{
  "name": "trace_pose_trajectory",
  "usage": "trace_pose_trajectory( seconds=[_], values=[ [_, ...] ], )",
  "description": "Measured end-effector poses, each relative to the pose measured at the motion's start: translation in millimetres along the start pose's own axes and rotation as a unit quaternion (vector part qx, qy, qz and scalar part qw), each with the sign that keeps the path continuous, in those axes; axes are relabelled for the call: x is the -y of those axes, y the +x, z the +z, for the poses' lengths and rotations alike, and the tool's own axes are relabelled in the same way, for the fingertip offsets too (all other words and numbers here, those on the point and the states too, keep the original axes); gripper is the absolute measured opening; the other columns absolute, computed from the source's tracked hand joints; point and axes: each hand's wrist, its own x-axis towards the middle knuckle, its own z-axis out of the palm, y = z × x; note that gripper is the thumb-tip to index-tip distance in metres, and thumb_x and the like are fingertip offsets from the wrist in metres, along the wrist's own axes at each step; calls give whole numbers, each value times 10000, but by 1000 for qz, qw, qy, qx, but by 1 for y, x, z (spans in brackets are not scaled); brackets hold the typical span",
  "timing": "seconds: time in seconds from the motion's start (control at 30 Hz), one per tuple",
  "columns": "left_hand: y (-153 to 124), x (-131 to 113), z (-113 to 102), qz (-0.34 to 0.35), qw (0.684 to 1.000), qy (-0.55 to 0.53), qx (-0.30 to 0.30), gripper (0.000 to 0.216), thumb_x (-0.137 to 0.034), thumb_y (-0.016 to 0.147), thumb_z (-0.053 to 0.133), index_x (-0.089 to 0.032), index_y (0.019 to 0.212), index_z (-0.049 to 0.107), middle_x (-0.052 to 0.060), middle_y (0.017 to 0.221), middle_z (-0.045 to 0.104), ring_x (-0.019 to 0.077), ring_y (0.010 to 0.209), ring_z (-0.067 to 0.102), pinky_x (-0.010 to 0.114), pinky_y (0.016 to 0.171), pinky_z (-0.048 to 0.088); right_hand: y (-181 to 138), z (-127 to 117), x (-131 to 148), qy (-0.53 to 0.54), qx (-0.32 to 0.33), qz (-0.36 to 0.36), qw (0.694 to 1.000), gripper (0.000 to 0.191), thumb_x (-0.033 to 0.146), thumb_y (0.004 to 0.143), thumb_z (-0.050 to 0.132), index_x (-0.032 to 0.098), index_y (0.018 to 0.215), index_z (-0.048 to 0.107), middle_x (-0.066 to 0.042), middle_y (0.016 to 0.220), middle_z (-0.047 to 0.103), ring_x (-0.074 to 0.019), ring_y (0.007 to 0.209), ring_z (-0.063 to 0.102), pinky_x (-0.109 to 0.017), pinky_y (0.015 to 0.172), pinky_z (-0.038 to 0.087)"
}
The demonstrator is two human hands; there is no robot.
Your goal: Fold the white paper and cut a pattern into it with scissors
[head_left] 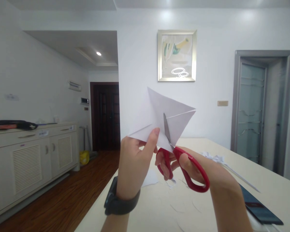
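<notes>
My left hand (137,158), with a dark watch on its wrist, pinches a folded white sheet of paper (178,124) between thumb and fingers. The sheet is raised above the table, its pointed corners spreading up and to the right. In my right hand (183,162) is a pair of scissors with red handles (195,174), fingers through the loops. The blades are parted around the lower edge of the paper, one blade showing in front of it. Part of the other blade is hidden behind the sheet.
Thin paper scraps (176,209) and a white paper piece (149,178) lie on the cream table (154,216). At the right are a dark phone-like device (261,204) and a white paper flower-like piece (214,157) on a thin stick. A cabinet (48,151) stands left.
</notes>
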Motion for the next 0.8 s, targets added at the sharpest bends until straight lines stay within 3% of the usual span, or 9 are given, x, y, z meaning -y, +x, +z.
trace_pose_trajectory(
  seconds=[0.1, 0.4, 0.6, 0.8],
  values=[
    [0, 0, -1, 5, 1000, 4, 2, 380, -344, 843, 566, -185, 499, 548, -30, 436, 533, 97, 413, 471, 210, 409, 357, 0, 2, 0, -1, -1, 13, 1000, 456, 564, 949, 303, 194, 949, 569, -40, 731, 533, -188, 704, 523, -338, 710, 485],
    [-2, -2, -1, 6, 1000, 8, 14, 479, -330, 853, 549, -183, 402, 483, -18, 408, 522, 91, 402, 461, 214, 403, 347, 0, 3, 0, 6, -12, -25, 1000, 353, 503, 964, 337, 209, 1030, 520, -52, 843, 557, -181, 761, 512, -316, 726, 477],
    [-1, 2, -1, 7, 1000, 5, 7, 398, -380, 852, 562, -186, 511, 501, -37, 454, 482, 96, 425, 449, 233, 415, 346, -1, 5, 1, 31, -10, -20, 999, 308, 409, 996, 304, 195, 865, 483, -31, 788, 535, -157, 736, 527, -290, 714, 475],
    [-2, 1, -2, 6, 1000, 13, 5, 398, -367, 857, 556, -180, 508, 519, -37, 425, 490, 90, 407, 461, 218, 401, 348, -2, 6, 0, 45, -7, -32, 998, 291, 397, 993, 323, 185, 866, 478, -32, 802, 532, -152, 738, 533, -291, 703, 474]
  ],
)
